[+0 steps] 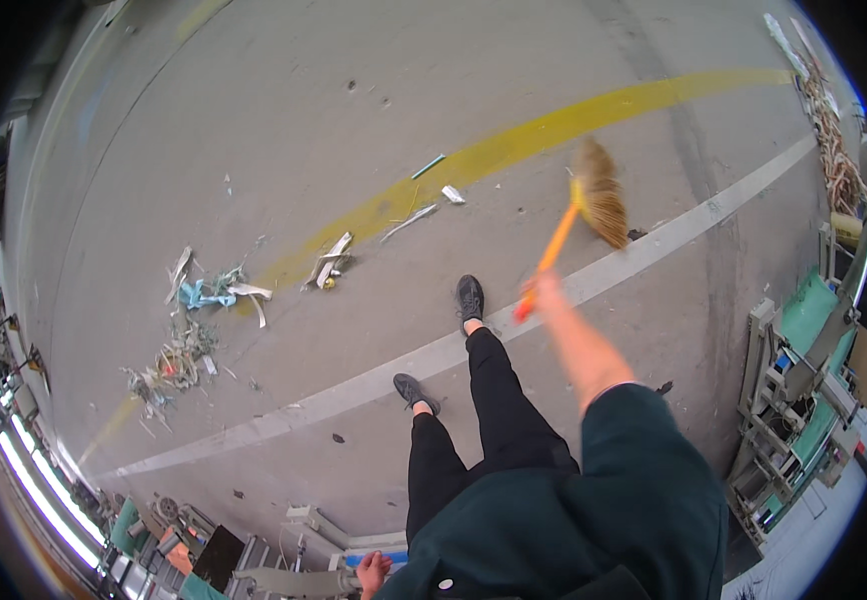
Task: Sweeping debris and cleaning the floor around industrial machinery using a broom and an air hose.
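Note:
My right hand (544,288) is closed around the orange handle of a broom (604,200), close to the handle's red end. The broom's tan bristles fan out over the floor between the yellow stripe and the white line, slightly blurred. Beside the bristles lies a small dark scrap (637,235). Low in the picture, my left hand (374,572) hangs by my side with its fingers curled and nothing visible in them. Off to the left, a pile of mixed scraps (179,360) lies beside a light blue scrap (204,294).
White strips (332,260), a crumpled white piece (454,195) and a thin teal stick (429,166) lie along the yellow stripe (554,128). Machinery (804,390) stands at the right, below a heap of brownish strands (834,150). More equipment (194,545) is at the lower left.

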Motion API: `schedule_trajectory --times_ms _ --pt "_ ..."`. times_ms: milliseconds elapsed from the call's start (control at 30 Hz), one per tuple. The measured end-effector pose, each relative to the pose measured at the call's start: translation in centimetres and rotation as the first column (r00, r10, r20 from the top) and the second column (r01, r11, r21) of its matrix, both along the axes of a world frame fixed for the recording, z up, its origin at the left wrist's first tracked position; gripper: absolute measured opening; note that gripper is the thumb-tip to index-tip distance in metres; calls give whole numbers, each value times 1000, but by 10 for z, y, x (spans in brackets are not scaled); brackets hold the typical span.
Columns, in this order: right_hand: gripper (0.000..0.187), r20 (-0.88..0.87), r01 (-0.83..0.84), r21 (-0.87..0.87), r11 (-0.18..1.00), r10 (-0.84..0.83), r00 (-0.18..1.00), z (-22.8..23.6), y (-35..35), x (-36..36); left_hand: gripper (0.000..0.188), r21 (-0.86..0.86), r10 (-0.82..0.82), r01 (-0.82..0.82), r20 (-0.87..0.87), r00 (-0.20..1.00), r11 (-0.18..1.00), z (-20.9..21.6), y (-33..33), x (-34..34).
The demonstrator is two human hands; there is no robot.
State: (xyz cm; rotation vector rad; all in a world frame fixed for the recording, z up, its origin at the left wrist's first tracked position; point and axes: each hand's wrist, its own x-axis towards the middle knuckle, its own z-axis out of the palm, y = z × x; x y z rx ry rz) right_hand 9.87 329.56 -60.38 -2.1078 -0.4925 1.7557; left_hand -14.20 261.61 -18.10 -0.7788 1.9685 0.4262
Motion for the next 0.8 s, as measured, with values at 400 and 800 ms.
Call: schedule_trajectory --times_ms 400,800 --pt "18 -780 -565 -484 668 -37 625 172 -254 -395 30 106 99 -89 -92 991 990 -7 -125 117" --pt "34 -159 -594 -80 800 578 800 286 -290 -178 37 349 489 -409 -179 854 843 -54 -300 73"
